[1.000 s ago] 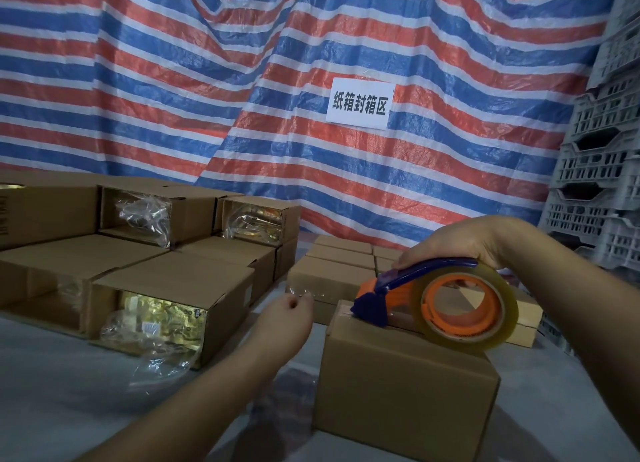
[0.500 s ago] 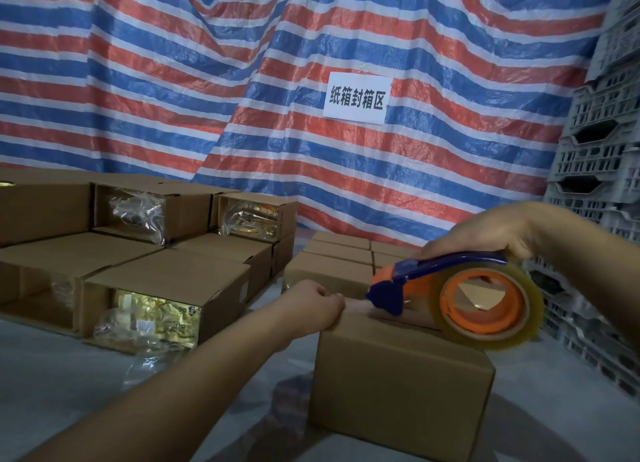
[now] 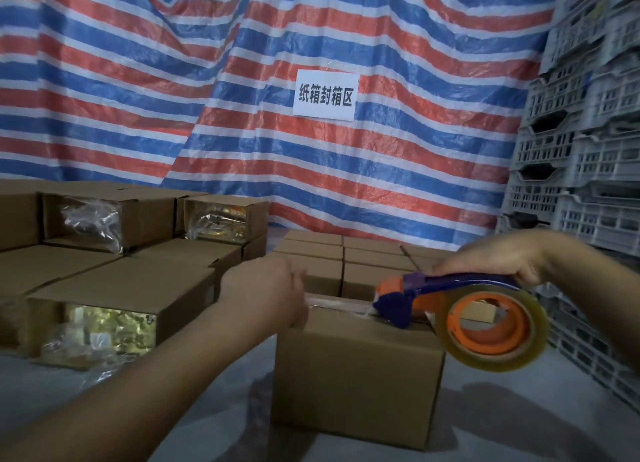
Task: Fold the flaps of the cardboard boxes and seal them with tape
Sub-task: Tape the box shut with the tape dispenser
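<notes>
1. head view: a closed cardboard box (image 3: 356,375) stands on the grey floor (image 3: 485,427) in front of the person, near the middle of the picture.
2. the right hand (image 3: 491,260) grips the blue handle of a tape dispenser (image 3: 450,305), fingers curled over the top; the dispenser's blue nose rests on the top of the box near its middle seam.
3. the roll of clear tape (image 3: 491,330) on the orange hub hangs out past the box's right edge.
4. a strip of tape (image 3: 339,305) runs along the box top from the dispenser's nose to the left edge.
5. the left hand (image 3: 266,292) sits at the top left edge of the box with fingers curled, seemingly pinching the end of the strip; the fingertips are hidden behind the hand, so the hold itself cannot be told for sure.
6. to the left, open boxes (image 3: 114,305) lie on their sides showing plastic-wrapped contents.
7. behind the box, rows of closed boxes (image 3: 329,250) sit together.
8. a red, white and blue striped tarp (image 3: 173,80) hangs behind, with a white sign (image 3: 325,94) on it.
9. grey plastic crates (image 3: 588,132) are stacked at the right.
</notes>
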The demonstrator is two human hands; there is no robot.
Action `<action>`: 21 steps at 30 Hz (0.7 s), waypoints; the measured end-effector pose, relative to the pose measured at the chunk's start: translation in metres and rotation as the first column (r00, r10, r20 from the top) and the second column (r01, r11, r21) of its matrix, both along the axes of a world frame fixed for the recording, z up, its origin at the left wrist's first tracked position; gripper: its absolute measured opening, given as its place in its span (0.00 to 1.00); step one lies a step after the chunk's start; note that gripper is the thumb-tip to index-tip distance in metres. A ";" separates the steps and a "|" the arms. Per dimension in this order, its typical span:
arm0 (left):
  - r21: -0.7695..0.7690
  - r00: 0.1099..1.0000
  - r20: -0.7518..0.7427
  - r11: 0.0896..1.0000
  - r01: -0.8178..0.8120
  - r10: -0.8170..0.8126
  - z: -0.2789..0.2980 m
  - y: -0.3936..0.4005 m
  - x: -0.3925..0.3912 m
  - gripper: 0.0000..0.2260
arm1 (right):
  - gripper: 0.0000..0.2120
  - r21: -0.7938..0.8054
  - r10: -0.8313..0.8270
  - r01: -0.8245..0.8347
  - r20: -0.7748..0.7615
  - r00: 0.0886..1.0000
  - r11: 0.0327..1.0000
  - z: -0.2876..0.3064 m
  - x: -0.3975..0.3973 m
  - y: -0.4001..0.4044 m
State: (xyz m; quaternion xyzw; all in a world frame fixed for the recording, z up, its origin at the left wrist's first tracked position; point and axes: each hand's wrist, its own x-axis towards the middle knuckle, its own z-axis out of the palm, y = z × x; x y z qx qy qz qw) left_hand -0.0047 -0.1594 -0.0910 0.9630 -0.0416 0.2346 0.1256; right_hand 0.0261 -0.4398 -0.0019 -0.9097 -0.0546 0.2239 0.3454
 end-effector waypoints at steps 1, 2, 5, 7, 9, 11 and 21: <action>0.030 0.993 0.094 0.998 0.064 -0.067 -0.002 -0.006 -0.002 0.12 | 0.26 -0.051 0.014 -0.018 -0.080 0.997 0.999 0.001 0.002 -0.001; 0.052 0.982 0.116 0.988 0.146 -0.151 -0.005 -0.012 -0.005 0.14 | 0.26 -0.066 0.031 -0.038 -0.109 0.994 0.997 0.001 0.003 0.000; 0.148 0.925 -0.140 0.916 0.373 -0.354 -0.025 -0.028 -0.015 0.27 | 0.26 -0.043 0.025 -0.031 -0.121 0.992 0.999 0.001 0.004 -0.002; 0.230 0.925 -0.203 0.903 0.363 -0.320 -0.029 -0.028 -0.014 0.29 | 0.28 -0.048 0.052 -0.059 -0.134 0.990 0.997 0.000 0.008 -0.006; 0.220 0.918 -0.203 0.898 0.382 -0.341 -0.027 -0.024 -0.014 0.29 | 0.29 -0.070 0.059 -0.069 -0.137 0.989 0.995 0.004 0.009 -0.012; 0.211 0.906 -0.238 0.892 0.400 -0.350 -0.024 -0.022 -0.016 0.29 | 0.34 -0.084 0.039 -0.048 -0.113 0.993 0.995 0.011 0.010 -0.027; 0.212 0.927 -0.211 0.911 0.352 -0.309 -0.015 -0.045 -0.016 0.40 | 0.28 -0.096 -0.021 0.015 -0.066 0.998 0.995 -0.011 0.008 -0.064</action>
